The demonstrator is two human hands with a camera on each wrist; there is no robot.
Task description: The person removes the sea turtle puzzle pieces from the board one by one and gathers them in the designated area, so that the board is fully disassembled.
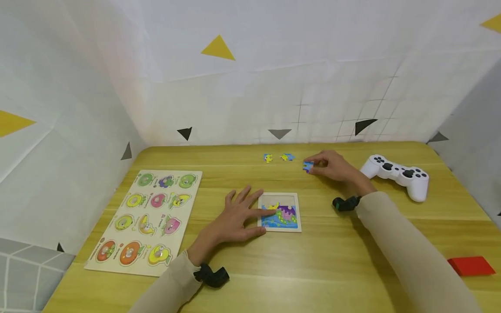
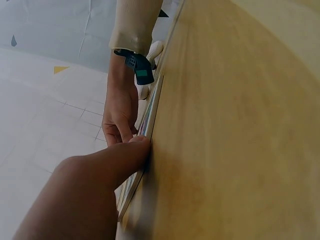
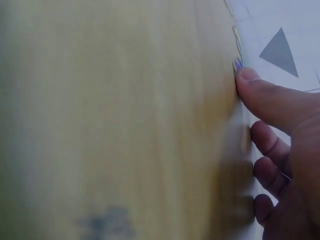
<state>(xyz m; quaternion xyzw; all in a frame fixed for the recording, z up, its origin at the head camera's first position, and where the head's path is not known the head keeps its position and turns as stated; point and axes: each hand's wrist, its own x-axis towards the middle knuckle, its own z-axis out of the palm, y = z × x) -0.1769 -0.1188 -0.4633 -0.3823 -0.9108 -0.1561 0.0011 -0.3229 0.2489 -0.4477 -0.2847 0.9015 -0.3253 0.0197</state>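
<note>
A small square jigsaw puzzle in a pale wooden frame (image 1: pixel 299 217) lies at mid-table, its lower part filled with a blue, purple and yellow picture and bare wood showing along the top. My left hand (image 1: pixel 238 217) rests over its left side, fingers spread, index finger on the picture and thumb at the lower left corner. Up near the back, my right hand (image 1: pixel 332 166) pinches a blue puzzle piece (image 1: pixel 307 166) between thumb and fingers. Two more pieces lie to its left: a yellow and blue one (image 1: pixel 268 158) and another yellow and blue piece (image 1: pixel 287 157).
A wooden fruit peg board (image 1: pixel 156 230) covers the left of the table. Right of my right hand sits a white game controller (image 1: pixel 399 173). A red block (image 1: pixel 471 266) lies near the right edge. Behind the table hangs a white patterned cloth (image 1: pixel 242 104).
</note>
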